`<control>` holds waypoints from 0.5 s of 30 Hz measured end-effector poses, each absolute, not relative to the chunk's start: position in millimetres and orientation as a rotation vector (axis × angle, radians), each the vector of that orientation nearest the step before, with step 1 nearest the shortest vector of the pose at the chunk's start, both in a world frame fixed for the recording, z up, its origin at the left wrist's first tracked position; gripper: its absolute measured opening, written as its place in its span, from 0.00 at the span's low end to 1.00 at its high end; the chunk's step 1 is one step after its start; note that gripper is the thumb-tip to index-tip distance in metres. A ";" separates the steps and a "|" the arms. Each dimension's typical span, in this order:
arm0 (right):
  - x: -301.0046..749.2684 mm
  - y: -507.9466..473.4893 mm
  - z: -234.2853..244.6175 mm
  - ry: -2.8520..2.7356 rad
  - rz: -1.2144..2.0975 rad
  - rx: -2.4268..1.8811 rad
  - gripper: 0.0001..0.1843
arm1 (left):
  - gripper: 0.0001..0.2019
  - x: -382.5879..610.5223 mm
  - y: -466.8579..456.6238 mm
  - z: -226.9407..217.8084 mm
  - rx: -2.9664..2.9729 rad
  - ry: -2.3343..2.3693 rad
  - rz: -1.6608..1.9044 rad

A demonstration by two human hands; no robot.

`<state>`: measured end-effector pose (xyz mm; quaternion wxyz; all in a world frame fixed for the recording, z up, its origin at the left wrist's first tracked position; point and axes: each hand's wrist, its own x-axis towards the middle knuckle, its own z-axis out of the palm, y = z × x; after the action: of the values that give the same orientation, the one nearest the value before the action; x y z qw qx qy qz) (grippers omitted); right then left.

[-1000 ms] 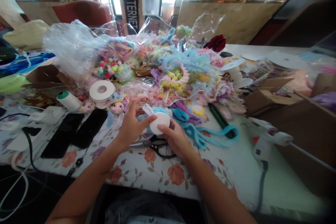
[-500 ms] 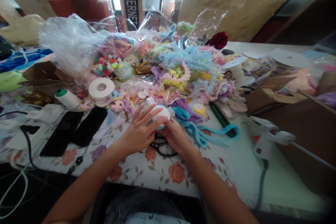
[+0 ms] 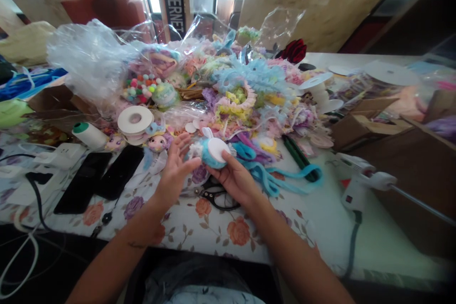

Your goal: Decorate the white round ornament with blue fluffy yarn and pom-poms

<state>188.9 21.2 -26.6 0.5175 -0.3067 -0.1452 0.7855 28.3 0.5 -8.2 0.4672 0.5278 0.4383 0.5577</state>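
Observation:
My right hand grips a small blue fluffy ornament between thumb and fingers. A round white disc covers the side turned up toward me, and pale frill shows at its edges. Just left of it, my left hand is held open with fingers spread and nothing in them. Black-handled scissors lie on the flowered cloth beneath my hands. Light blue fuzzy strips trail across the table to the right of the ornament.
A heaped pile of lace and trims fills the back. At right are a glue gun and a cardboard box. Two phones, a thread cone and a ribbon spool lie to the left. Dark green sticks lie right of centre.
My left hand has come off the white disc and moved left, its fingers opening. The blue ornament is now uncovered in my right hand.

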 end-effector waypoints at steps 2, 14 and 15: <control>186.5 21.9 -22.7 -0.314 1.918 -0.711 0.13 | 0.35 38.5 -6.1 -6.9 0.968 0.937 1.335; 163.1 9.1 -21.8 -0.481 1.868 -0.634 0.17 | 0.16 54.7 10.5 -19.6 0.654 0.845 1.246; 163.2 8.7 -22.4 -0.528 1.855 -0.648 0.18 | 0.15 53.2 12.1 -21.1 0.624 0.843 1.234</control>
<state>163.2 8.7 -22.4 0.5255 -0.2711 -0.2208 0.7756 53.2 12.1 -21.1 0.6896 0.2788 0.3770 0.5519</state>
